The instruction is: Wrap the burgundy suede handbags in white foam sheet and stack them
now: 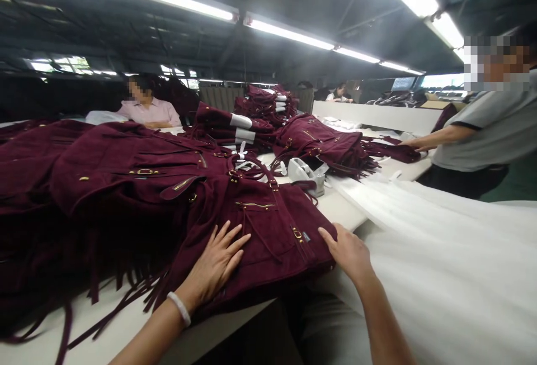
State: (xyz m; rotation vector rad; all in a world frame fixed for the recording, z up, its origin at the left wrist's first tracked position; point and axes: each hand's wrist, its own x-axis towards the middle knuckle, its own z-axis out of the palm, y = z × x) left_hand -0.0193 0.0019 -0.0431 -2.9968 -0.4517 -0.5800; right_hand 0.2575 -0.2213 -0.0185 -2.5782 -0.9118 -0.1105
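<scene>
A burgundy suede handbag (268, 231) lies flat before me, with a gold zip, a small buckle and straps on its face. My left hand (220, 256) rests on it with fingers spread, palm down. At the bag's right end my right hand (348, 250) grips the edge, thumb on top and the other fingers hidden underneath. More burgundy bags (121, 164) are heaped on the left, close to my left hand, their fringes (121, 303) hanging toward the front.
Behind lie stacked bags with white wraps (241, 127), another fringed bag (323, 141) and a grey-white object (306, 172). White sheeting (444, 242) covers the right side. A co-worker (482, 124) handles a burgundy piece at right; another person (146, 108) sits at back left.
</scene>
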